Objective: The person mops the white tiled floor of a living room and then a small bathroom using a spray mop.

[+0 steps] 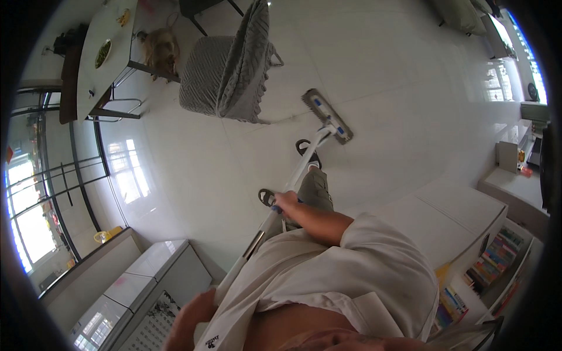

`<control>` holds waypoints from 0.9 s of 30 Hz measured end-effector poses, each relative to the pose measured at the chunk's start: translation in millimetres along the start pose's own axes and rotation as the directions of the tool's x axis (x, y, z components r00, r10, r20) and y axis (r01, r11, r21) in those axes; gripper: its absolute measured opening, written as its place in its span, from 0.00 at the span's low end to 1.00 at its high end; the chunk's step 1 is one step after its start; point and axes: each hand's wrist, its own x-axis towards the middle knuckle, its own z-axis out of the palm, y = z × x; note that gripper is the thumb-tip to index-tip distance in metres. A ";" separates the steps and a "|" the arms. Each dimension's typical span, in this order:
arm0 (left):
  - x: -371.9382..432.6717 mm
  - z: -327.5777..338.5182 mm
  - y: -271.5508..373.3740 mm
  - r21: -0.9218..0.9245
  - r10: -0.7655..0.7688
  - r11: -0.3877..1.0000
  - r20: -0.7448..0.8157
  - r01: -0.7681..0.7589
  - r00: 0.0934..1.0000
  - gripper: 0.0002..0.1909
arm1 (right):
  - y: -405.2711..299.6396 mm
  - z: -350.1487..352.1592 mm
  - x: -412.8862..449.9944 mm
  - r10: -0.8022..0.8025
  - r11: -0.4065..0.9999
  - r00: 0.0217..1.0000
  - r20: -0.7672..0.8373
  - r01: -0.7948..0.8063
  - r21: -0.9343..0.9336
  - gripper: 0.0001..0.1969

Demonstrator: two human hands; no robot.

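A flat mop with a long white pole [300,169] slants across the view in front of my body. Its grey mop head [327,116], with blue clips, rests flat on the glossy pale tile floor [395,127]. My right hand [286,203] is closed around the pole at a blue part about midway. Higher up, past a metallic section, my left hand [210,299] is at the upper pole beside my shirt; its fingers are mostly hidden. My feet in dark open sandals [266,197] stand close to the pole, the forward one just behind the mop head.
A chair with a grey textured cover [224,79] stands ahead to the left. Behind it a dog [161,52] is beside a table [105,33] bearing a plate of green food [103,53]. White cabinets [149,267] flank me left; a white unit with books [496,254] is right.
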 end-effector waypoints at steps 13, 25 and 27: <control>170.4 -174.2 225.6 0.212 0.077 0.977 -0.290 -0.015 0.954 0.11 | -160.9 -231.1 180.1 0.008 0.820 0.983 -0.183 0.098 0.563 0.05; 220.4 -95.7 172.3 -0.138 0.015 0.989 -0.218 -0.046 0.976 0.14 | -160.0 -195.2 227.5 -0.101 0.974 0.980 -0.171 0.132 0.186 0.04; 211.1 -53.9 129.7 -0.202 0.013 0.978 -0.209 -0.057 0.978 0.15 | -109.3 -159.1 246.3 -0.278 0.932 0.958 -0.067 0.253 -0.261 0.04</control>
